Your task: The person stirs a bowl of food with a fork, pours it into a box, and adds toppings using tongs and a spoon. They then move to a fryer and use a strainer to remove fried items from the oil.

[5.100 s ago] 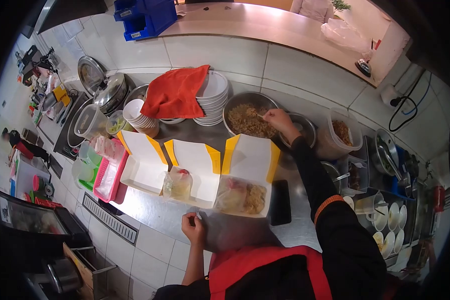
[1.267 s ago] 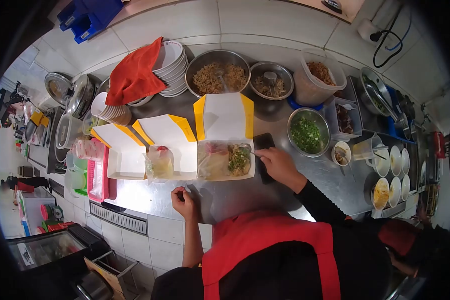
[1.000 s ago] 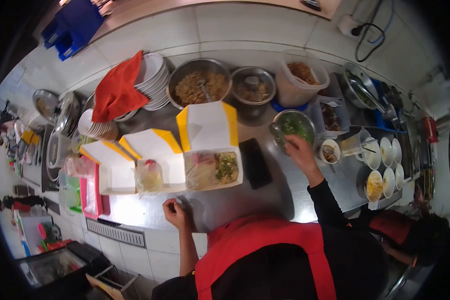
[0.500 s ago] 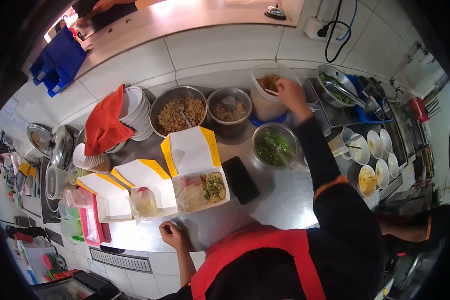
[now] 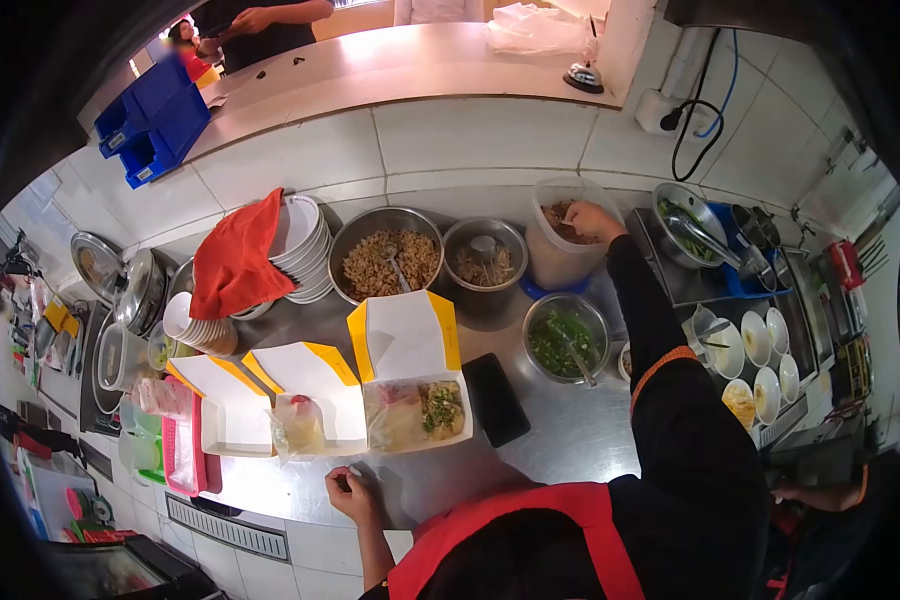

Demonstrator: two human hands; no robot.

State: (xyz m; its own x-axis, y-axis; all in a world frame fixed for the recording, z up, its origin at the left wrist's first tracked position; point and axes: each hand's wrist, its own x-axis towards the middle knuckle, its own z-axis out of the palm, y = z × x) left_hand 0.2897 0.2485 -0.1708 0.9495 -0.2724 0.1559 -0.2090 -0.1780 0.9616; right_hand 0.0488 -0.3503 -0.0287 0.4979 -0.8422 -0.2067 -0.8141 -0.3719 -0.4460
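Right hand (image 5: 594,220) sunk into tub (image 5: 558,262), grip's hold unclear; left hand (image 5: 353,495) half-curled, counter edge (image 5: 295,516).

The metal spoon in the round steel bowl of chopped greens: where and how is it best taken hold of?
I would pinch the upper handle of the metal spoon, coming from the near right side. It slants out over the near rim of the round steel bowl, while the other end lies in the chopped greens.
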